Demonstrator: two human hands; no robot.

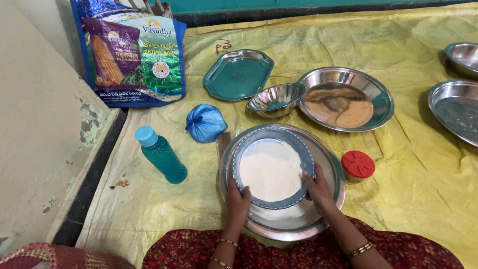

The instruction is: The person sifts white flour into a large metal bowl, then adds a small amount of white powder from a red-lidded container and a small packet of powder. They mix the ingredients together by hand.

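Observation:
A round sieve (274, 134) with a blue-grey rim holds white flour (270, 169). It sits over a wide steel plate (332, 169) on a yellow sheet. My left hand (237, 199) grips the sieve's near left rim. My right hand (317, 188) grips its near right rim. Some flour lies on the plate under the sieve's near edge.
A teal bottle (160, 155) lies to the left, with a knotted blue bag (205, 122) behind it. A red-lidded jar (357, 165) stands on the right. Farther back are a green tray (238, 73), a small steel bowl (276, 98), several steel plates and a printed sack (133, 52). A wall step runs along the left.

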